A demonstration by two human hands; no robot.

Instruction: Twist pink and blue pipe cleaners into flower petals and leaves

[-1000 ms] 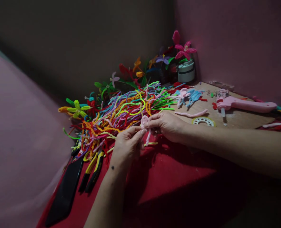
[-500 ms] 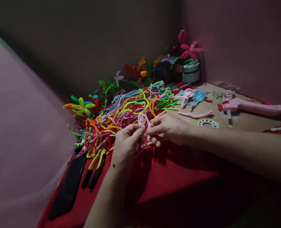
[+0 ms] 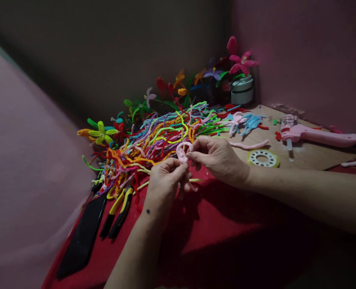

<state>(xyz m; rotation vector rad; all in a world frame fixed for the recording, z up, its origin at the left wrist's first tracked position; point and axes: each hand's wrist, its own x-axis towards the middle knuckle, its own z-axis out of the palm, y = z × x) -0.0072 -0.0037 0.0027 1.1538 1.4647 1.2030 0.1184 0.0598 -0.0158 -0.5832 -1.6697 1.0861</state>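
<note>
A pale pink pipe cleaner (image 3: 182, 154), bent into rounded loops, is held up between my two hands over the red cloth. My left hand (image 3: 167, 176) pinches its lower end between thumb and forefinger. At the loop's right side, the closed fingers of my right hand (image 3: 215, 158) grip the same pipe cleaner. A loose tail of it hangs below, near my left fingers. Just behind my hands lies a heap of many-coloured pipe cleaners (image 3: 162, 132).
Yellow-and-black pliers (image 3: 120, 212) and a black phone (image 3: 83, 237) lie at left. To the right, a tape roll (image 3: 262, 158) and a pink glue gun (image 3: 322, 135) rest on a brown board (image 3: 310, 154). Fuzzy flowers (image 3: 242, 62) stand along the wall behind.
My right hand has moved slightly up and brought the pipe cleaner's free strand around the loop, making it rounder. The left hand keeps its pinch.
</note>
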